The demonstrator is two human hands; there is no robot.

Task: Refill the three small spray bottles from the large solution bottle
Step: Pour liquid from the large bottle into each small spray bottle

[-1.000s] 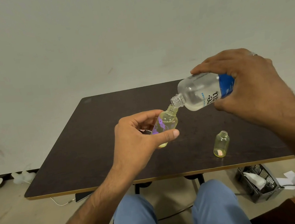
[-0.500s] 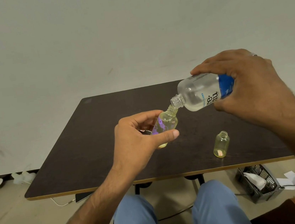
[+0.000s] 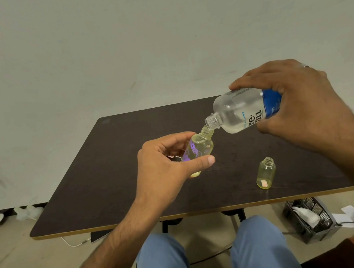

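Above the dark desk (image 3: pixel 102 183), the right hand (image 3: pixel 302 111) is gripping the large solution bottle (image 3: pixel 242 112) tipped neck-down onto the mouth of the purple-flowered spray bottle (image 3: pixel 198 149), which the left hand (image 3: pixel 162 169) is clasping tilted, while another uncapped spray bottle (image 3: pixel 265 173) is standing near-right.

The large solution bottle (image 3: pixel 240 112) is clear glossy plastic with a blue label. Both small spray bottles (image 3: pixel 199 147) (image 3: pixel 265 173) look yellowish, translucent, smooth. The desk (image 3: pixel 109 175) is dark, matt laminate.
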